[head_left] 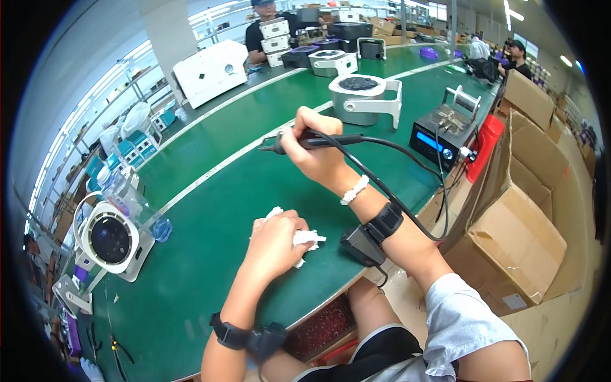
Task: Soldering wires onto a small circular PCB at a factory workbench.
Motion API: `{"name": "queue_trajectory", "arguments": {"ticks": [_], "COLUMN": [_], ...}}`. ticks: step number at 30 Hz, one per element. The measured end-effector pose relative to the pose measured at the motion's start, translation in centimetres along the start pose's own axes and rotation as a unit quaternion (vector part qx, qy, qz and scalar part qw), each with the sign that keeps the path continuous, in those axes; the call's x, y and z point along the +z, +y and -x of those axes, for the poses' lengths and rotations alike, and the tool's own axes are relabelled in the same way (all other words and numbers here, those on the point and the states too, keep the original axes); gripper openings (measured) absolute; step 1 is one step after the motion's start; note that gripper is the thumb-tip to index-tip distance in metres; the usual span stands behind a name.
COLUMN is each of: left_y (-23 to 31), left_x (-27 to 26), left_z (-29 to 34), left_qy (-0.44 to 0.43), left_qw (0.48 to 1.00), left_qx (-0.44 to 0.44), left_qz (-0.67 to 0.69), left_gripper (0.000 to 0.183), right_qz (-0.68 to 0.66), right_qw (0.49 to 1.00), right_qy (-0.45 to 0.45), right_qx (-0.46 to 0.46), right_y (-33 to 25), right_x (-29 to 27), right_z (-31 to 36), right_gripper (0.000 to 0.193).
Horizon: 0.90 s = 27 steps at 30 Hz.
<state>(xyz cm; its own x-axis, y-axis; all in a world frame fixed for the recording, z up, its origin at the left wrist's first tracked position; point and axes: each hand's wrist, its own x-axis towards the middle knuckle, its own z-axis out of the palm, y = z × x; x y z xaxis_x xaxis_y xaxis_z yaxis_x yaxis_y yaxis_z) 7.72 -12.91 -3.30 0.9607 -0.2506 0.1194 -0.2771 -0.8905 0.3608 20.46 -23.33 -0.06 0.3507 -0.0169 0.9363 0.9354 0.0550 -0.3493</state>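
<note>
My left hand (270, 247) is closed around a crumpled white tissue (308, 238), low over the green tabletop (216, 204). Raised above the table in my right hand (317, 153) is a black soldering iron (349, 139), its tip pointing left. The fingers wrap its handle. From it a black cable (407, 162) runs to a soldering station (433, 141) with a blue display at the right edge. A solder spool (463, 102) stands on top of the station. Beyond my right hand sits a round grey-and-white device (359, 102) with a bracket.
At the left stand another round white device (111, 237) and a clear plastic bottle (130, 197). Yellow-handled pliers (115, 347) lie at the lower left. Open cardboard boxes (515, 248) fill the right side. Farther off are stacked devices (275, 41) and a person (254, 32).
</note>
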Motion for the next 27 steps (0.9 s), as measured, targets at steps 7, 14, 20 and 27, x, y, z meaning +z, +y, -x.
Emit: {"name": "queue_trajectory", "arguments": {"ticks": [7,14,20,27], "left_y": [0.6,2.1,1.5,1.7], "left_x": [0.7,-0.1,0.7,0.5], "left_z": [-0.5,0.1,0.4,0.2], "left_qy": [0.108,-0.023,0.053,0.074], "left_qw": [0.990,0.999,0.996,0.990], "left_qx": [0.020,-0.001,0.000,0.013], "left_qz": [-0.091,-0.041,-0.065,-0.117], "left_gripper": [0.014,0.016,0.014,0.012], "right_qz": [-0.013,0.004,0.017,0.015], "right_qw": [1.000,1.000,1.000,1.000], "right_qy": [0.000,0.001,-0.005,-0.012], "right_qx": [-0.006,-0.014,-0.017,-0.013], "right_y": [0.1,0.0,-0.2,-0.2], "right_x": [0.4,0.0,0.1,-0.2], "right_z": [-0.1,-0.2,-0.2,-0.2], "right_gripper": [0.022,0.023,0.024,0.024]}}
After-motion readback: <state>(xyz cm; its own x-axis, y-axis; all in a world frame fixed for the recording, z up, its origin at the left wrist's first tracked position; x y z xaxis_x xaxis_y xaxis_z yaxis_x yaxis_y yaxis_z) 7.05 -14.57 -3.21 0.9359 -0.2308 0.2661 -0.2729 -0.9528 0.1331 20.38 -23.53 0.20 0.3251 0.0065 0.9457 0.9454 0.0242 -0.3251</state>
